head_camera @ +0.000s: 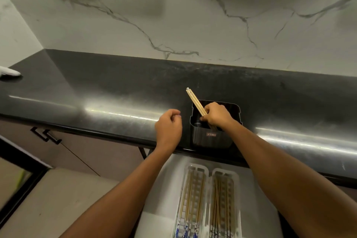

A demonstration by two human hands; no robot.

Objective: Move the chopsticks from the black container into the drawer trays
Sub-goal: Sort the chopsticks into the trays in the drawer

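Right grip (216, 115) is wrapped round two pale wooden chopsticks (194, 100), tops sticking out up-left of it, lower ends down in the black container (212, 140) under it. Left grip (169, 125) is curled, looks empty.

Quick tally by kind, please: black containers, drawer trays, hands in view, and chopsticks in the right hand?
black container: 1
drawer trays: 2
hands: 2, left hand and right hand
chopsticks in the right hand: 2
Total: 7. The sticks lying in the trays are too blurred to count.
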